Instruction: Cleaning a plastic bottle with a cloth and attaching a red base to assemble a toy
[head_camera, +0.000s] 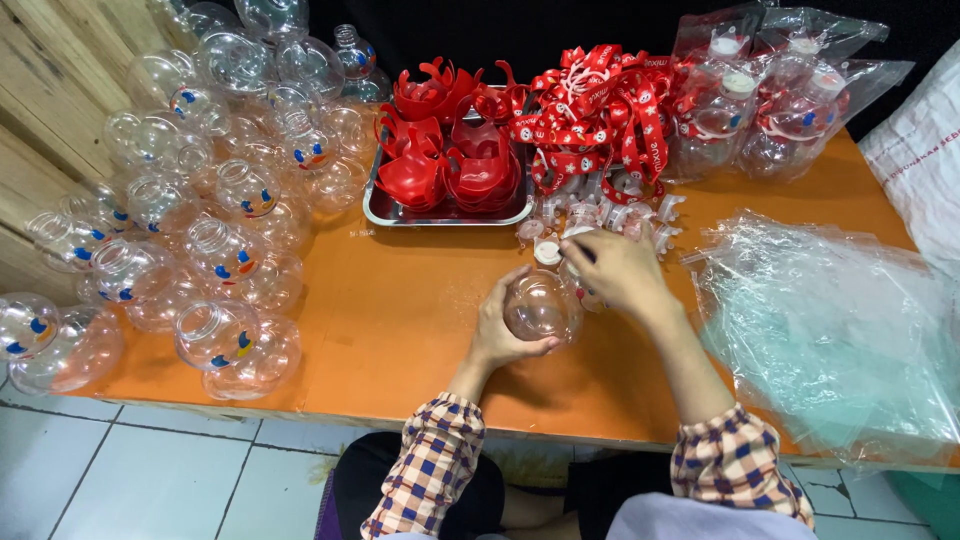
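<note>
My left hand (497, 330) cups a clear round plastic bottle (541, 306) from below, just above the orange table (400, 320). My right hand (618, 272) closes over the bottle's neck end, fingers bent around its top. What sits under those fingers is hidden. Small white caps and clear fittings (600, 212) lie on the table just beyond my hands.
A heap of clear round bottles (210, 240) with coloured face prints fills the left side. A metal tray (448, 212) holds red plastic pieces. Red printed straps (595, 115) lie beyond; bagged bottles (770, 110) are far right. Loose clear plastic bags (830, 330) cover the right.
</note>
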